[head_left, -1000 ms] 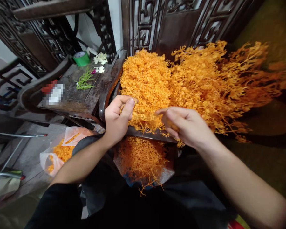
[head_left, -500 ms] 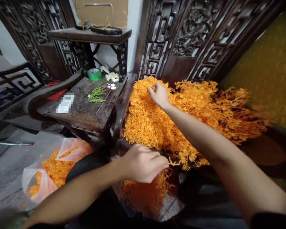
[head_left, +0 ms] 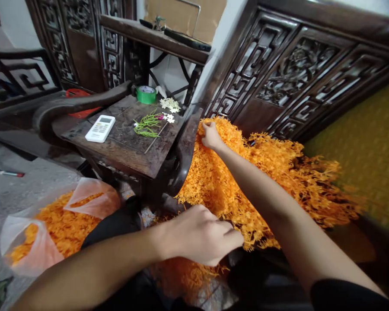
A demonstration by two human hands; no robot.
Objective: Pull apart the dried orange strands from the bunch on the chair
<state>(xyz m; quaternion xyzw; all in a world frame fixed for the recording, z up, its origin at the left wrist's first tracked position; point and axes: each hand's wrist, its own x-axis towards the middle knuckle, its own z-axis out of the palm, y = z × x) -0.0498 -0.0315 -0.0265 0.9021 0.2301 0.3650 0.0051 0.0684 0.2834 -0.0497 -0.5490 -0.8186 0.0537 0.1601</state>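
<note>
My left hand (head_left: pixel 204 236) is closed in a pinch in the lower middle of the head view, in front of a large heap of orange artificial sprigs (head_left: pixel 210 181). Its back faces me, and whatever is between its fingertips is hidden. Farther off, my right hand (head_left: pixel 211 136) reaches to the upper left end of the heap, thumb and fingers pinched together against the orange sprigs. What it grips there is too small to make out. More orange sprigs (head_left: pixel 194 276) lie low beneath my left forearm, blurred.
A dark wooden side table (head_left: pixel 126 149) holds a white remote control (head_left: pixel 100 128), green tape (head_left: pixel 146 94), green stems (head_left: pixel 148 125) and white flowers (head_left: pixel 170 104). A plastic bag (head_left: pixel 48 246) of orange pieces rests on the floor. Carved panels (head_left: pixel 298 69) stand behind.
The view has turned, so the table and heap sit lower and tilted. An orange sprig seen at my left fingertips is no longer visible. My right hand is now nearer the heap's left edge.
</note>
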